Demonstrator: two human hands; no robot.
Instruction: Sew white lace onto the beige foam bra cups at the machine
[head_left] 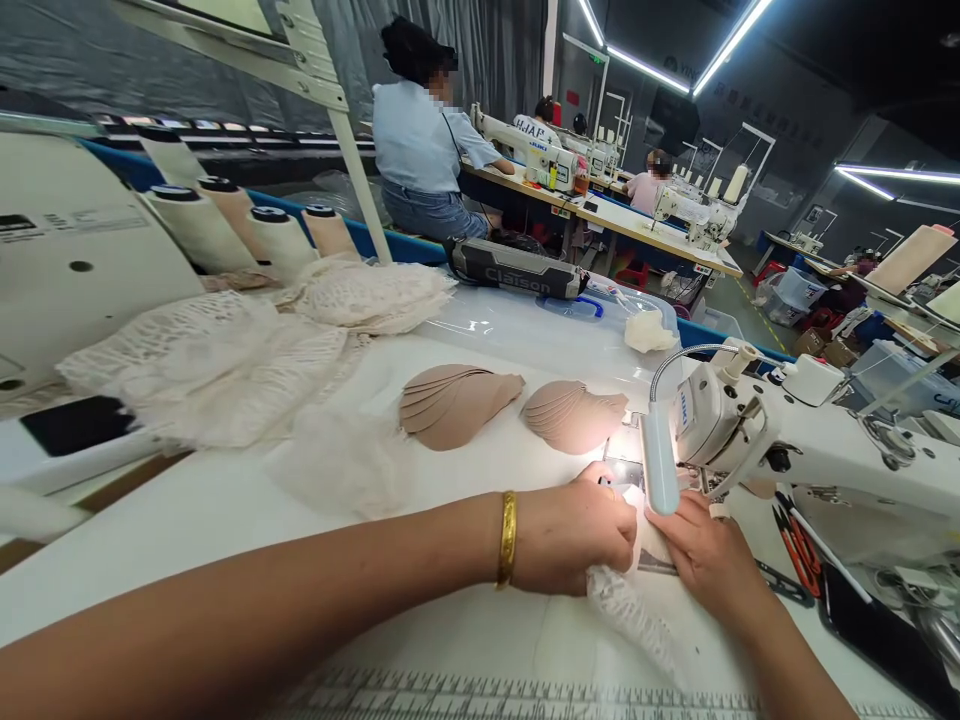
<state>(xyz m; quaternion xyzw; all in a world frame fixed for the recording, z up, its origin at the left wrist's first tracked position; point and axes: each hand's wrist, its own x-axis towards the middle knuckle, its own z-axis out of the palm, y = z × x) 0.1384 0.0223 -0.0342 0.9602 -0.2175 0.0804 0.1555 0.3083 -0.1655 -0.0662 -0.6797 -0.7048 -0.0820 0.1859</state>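
My left hand [574,535], with a gold bangle on its wrist, is closed on white lace fabric [634,615]. The lace hangs below the fist toward the table's front edge. Beside the needle area of a white sewing machine [795,420], my right hand [709,555] rests with its fingers reaching forward over pale cloth [654,545]. A small lamp [660,460] lights this spot and covers part of the cloth and fingertips. Two fanned stacks of beige cup-shaped pieces, a left stack [457,405] and a right stack [574,415], lie beyond my left hand.
White ruffled lace [217,360] is heaped at the left, before several thread cones [199,225]. Orange-handled scissors [799,550] and a black phone-like slab [877,630] lie at right. A ruler [480,695] runs along the front. Co-workers sit at machines behind, including a person in light blue [416,140].
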